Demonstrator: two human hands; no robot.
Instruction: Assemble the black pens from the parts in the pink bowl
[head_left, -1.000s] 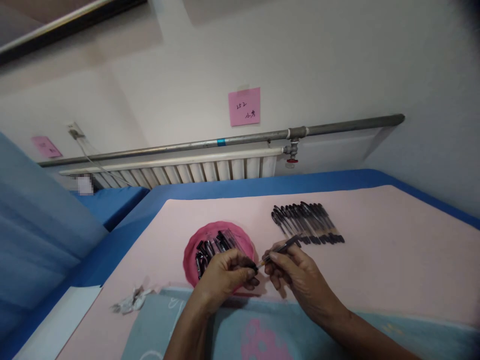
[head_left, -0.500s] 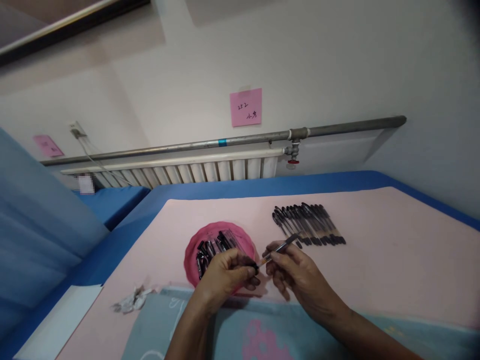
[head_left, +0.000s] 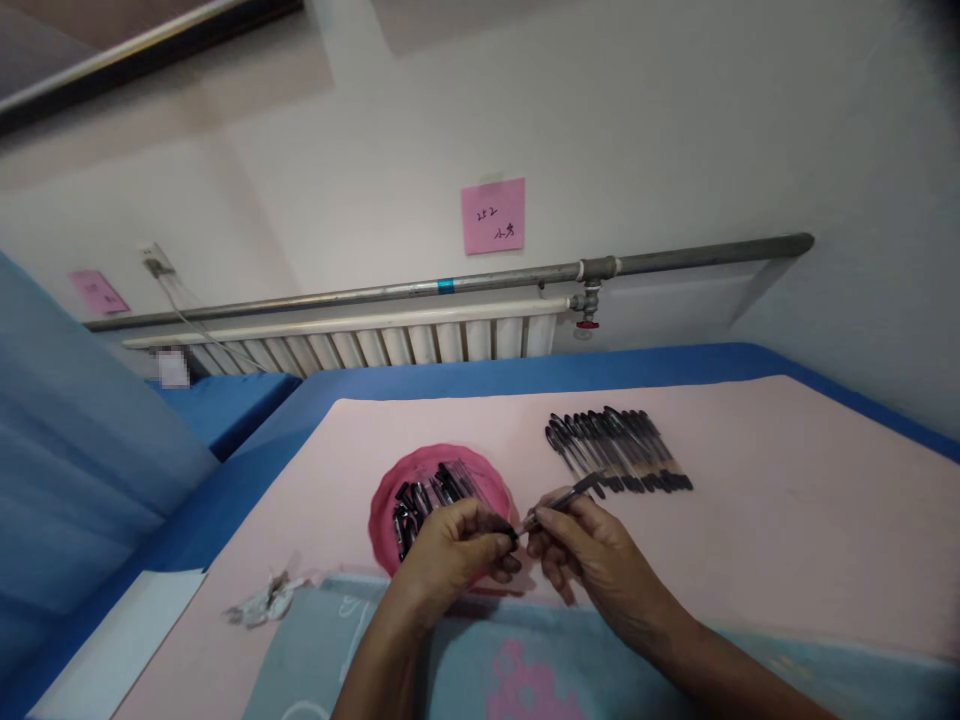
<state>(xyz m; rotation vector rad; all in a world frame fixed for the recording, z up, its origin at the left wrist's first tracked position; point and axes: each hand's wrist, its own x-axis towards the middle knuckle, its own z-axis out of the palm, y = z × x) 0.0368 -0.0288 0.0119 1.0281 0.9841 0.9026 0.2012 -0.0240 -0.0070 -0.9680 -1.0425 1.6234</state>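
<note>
My right hand (head_left: 592, 545) pinches a pen (head_left: 574, 491) with a dark cap, tilted so that its capped end points up and to the right. The pen's lower end reaches the fingertips of my left hand (head_left: 457, 550). Those fingers are closed on a small dark piece, largely hidden, that I cannot make out. Just behind my left hand stands a round pink basin (head_left: 379, 505), holding loose pen parts (head_left: 420, 500), black pieces and clear tubes. Beyond my right hand lies a row of several capped pens (head_left: 619, 450), side by side.
A pale pink sheet (head_left: 795, 520) covers the blue table (head_left: 480, 370). Crumpled white tissue (head_left: 266, 603) and a white board (head_left: 120, 640) lie at the left. Patterned blue-green cloth (head_left: 637, 660) spreads in front. Behind are a radiator (head_left: 420, 343) and a pipe (head_left: 690, 255).
My right hand has shifted slightly left and down, bringing the pen closer to my left fingertips; less of its lower end shows between the hands. My left hand has hardly moved.
</note>
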